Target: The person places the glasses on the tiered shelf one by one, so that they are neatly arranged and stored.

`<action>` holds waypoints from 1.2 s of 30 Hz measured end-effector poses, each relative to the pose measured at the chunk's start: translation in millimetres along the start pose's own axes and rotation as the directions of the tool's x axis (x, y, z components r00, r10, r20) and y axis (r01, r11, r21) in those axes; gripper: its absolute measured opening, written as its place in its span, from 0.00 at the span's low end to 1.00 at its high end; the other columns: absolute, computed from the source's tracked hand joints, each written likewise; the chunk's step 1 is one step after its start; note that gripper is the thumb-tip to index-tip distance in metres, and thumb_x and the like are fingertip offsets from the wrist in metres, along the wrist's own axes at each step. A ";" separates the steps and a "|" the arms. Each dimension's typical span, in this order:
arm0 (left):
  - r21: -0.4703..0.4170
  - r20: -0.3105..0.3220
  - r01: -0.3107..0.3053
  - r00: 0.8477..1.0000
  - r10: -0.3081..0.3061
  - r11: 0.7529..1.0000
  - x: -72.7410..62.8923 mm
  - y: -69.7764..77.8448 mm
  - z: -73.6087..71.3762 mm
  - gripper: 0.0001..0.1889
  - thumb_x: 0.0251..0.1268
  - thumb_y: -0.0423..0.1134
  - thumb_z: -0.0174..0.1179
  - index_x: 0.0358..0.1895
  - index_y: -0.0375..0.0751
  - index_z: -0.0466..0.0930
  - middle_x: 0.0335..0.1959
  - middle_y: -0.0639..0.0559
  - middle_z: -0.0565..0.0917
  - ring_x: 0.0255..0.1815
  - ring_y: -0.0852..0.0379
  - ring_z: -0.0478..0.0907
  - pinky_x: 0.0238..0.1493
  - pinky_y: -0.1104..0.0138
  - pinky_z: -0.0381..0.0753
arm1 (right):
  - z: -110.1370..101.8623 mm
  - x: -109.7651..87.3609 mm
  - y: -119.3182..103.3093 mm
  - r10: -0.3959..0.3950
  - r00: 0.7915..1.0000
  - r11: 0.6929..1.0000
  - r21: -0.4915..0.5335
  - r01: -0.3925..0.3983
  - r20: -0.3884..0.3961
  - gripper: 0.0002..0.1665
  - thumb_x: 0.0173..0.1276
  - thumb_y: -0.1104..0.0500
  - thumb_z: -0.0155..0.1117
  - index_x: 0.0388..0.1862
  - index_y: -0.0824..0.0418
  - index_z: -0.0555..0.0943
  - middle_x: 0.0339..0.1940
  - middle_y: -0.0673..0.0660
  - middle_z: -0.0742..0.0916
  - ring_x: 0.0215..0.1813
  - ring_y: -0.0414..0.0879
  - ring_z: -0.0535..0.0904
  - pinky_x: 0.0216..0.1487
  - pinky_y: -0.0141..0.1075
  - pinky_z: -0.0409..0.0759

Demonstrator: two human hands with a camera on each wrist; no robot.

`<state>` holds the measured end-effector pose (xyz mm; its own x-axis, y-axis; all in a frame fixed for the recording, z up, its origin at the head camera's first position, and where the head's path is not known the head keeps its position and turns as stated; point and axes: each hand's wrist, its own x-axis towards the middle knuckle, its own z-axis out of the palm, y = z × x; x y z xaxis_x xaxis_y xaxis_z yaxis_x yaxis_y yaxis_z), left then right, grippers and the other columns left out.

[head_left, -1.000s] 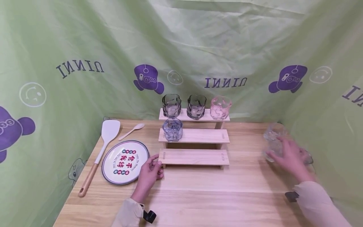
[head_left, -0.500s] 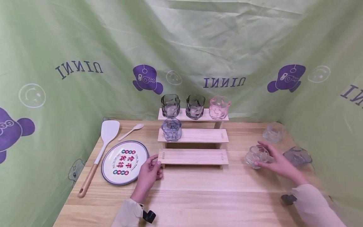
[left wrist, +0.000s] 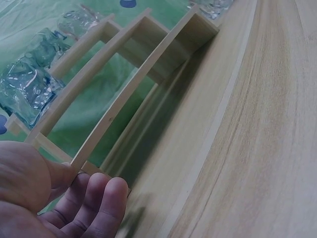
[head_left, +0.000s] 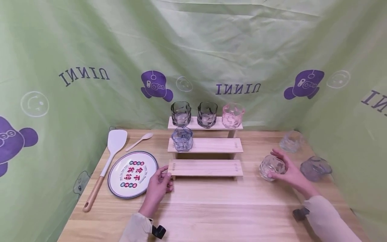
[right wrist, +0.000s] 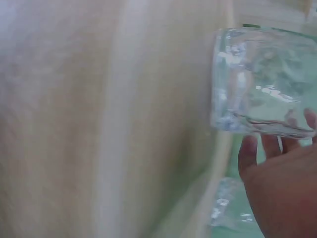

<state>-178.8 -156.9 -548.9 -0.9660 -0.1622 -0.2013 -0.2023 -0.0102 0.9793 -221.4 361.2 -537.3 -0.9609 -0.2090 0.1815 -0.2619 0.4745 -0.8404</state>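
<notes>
Well, the right hand: holding a clear glass, thumb and fingers curved to its sides; I can't tell whether its base meets the tabletop.
Held glass: over the right part of the wooden tabletop, well apart from the stand.
Left hand: gripping the left end of the lowest shelf, thumb and curled fingers pinched together there.
Stand's top shelf: two dark grey glasses, left one and middle one, then a pink glass at the right end.
Stand's middle shelf: a blue glass at the left end.
Far right: another clear glass near the back, and a greyish glass in front of it, just behind the right hand.
Left side: a printed plate near the left hand, a white spatula with a wooden handle beside it, a small spoon behind the plate.
Backdrop: green cloth with purple figures.
</notes>
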 end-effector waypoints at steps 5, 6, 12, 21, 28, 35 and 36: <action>-0.004 0.001 -0.006 1.000 0.006 1.000 -0.2 -1.7 -1.8 0.22 0.77 0.32 0.57 0.71 0.40 0.71 0.44 0.38 0.78 0.34 0.49 0.82 0.36 0.58 0.92 | 6.2 3.8 7.9 0.041 0.998 0.990 0.135 -0.046 0.042 0.59 0.57 0.71 0.77 0.81 0.63 0.53 0.72 0.72 0.70 0.65 0.34 0.71 0.64 0.19 0.69; -0.005 -0.001 -0.006 1.000 0.006 1.000 -0.4 -2.1 -2.2 0.22 0.77 0.32 0.57 0.71 0.40 0.71 0.44 0.38 0.78 0.34 0.49 0.82 0.36 0.58 0.92 | 8.1 4.8 7.4 0.060 0.998 0.990 0.129 -0.063 0.031 0.57 0.57 0.70 0.78 0.80 0.64 0.54 0.71 0.72 0.71 0.64 0.34 0.71 0.67 0.25 0.70; -0.014 -0.017 0.000 1.000 -0.001 1.000 -0.1 -2.6 -2.4 0.22 0.76 0.32 0.57 0.70 0.41 0.72 0.44 0.39 0.78 0.34 0.49 0.82 0.35 0.57 0.92 | 19.4 4.6 3.1 0.137 0.987 0.989 0.064 -0.132 -0.082 0.55 0.55 0.64 0.82 0.75 0.67 0.59 0.67 0.71 0.73 0.64 0.50 0.68 0.75 0.62 0.60; -0.009 -0.002 -0.007 1.000 0.007 1.000 1.6 -3.7 -1.3 0.22 0.76 0.32 0.57 0.70 0.41 0.72 0.44 0.38 0.78 0.34 0.47 0.82 0.35 0.57 0.92 | 13.5 2.0 14.5 0.090 0.996 0.988 0.125 -0.086 -0.028 0.60 0.59 0.68 0.78 0.82 0.56 0.51 0.71 0.62 0.75 0.64 0.28 0.68 0.59 0.12 0.63; -0.030 0.005 -0.020 1.000 0.020 0.999 1.0 -3.0 -1.7 0.23 0.77 0.32 0.57 0.71 0.40 0.71 0.45 0.37 0.78 0.34 0.48 0.82 0.35 0.56 0.92 | 13.7 3.3 12.3 0.120 0.993 0.989 0.092 -0.118 -0.018 0.51 0.61 0.63 0.78 0.77 0.61 0.59 0.67 0.65 0.75 0.63 0.34 0.70 0.58 0.13 0.65; -0.027 0.010 -0.028 1.000 0.029 0.999 0.0 -1.7 -1.9 0.23 0.77 0.32 0.57 0.71 0.38 0.70 0.45 0.37 0.78 0.34 0.48 0.81 0.35 0.56 0.92 | 27.6 6.5 -6.1 0.155 0.982 0.988 0.044 -0.151 -0.111 0.49 0.61 0.57 0.79 0.74 0.67 0.62 0.62 0.68 0.77 0.62 0.45 0.71 0.59 0.13 0.65; -0.024 0.008 -0.028 1.000 0.028 0.999 -0.1 -1.5 -2.1 0.23 0.77 0.32 0.57 0.71 0.38 0.70 0.45 0.36 0.78 0.34 0.48 0.81 0.35 0.56 0.92 | 30.6 8.3 -9.7 0.150 0.981 0.988 0.042 -0.146 -0.122 0.49 0.61 0.57 0.79 0.74 0.67 0.62 0.62 0.68 0.77 0.62 0.45 0.72 0.59 0.13 0.64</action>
<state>-178.1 -158.9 -550.3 -0.9725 -0.1549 -0.1739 -0.1714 -0.0295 0.9848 -224.1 328.7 -543.3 -0.9930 -0.0296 0.1143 -0.1149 0.4633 -0.8787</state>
